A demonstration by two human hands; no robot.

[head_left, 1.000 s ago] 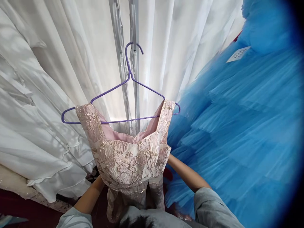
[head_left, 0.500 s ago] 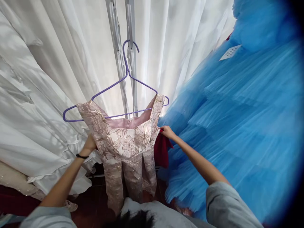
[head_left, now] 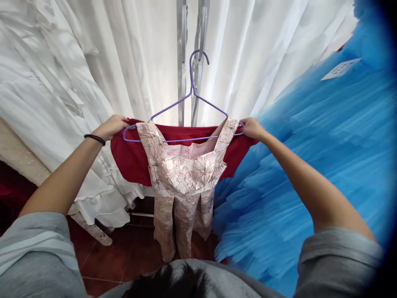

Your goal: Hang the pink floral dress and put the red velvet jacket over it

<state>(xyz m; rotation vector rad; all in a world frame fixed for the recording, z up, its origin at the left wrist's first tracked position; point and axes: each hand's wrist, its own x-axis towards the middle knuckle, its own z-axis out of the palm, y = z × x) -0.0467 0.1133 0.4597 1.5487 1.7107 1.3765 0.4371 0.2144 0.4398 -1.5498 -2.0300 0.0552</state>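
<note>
A pale pink brocade dress with floral relief and wide straps hangs on a purple hanger. Behind its bodice a dark red cloth is stretched out sideways, showing past both straps. My left hand, with a black band at the wrist, is closed on the cloth's upper left edge, next to the hanger's left end. At the hanger's right end, my right hand pinches the cloth's upper right edge. The middle of the cloth is partly hidden by the dress.
White curtains and a metal frame stand behind the dress. White gowns hang at the left. A large blue tulle gown with a white tag fills the right side. Below lies a dark red tiled floor.
Both hands have risen, and the red cloth, earlier bunched at the right side, is now spread wide behind the dress. My view has turned slightly left.
</note>
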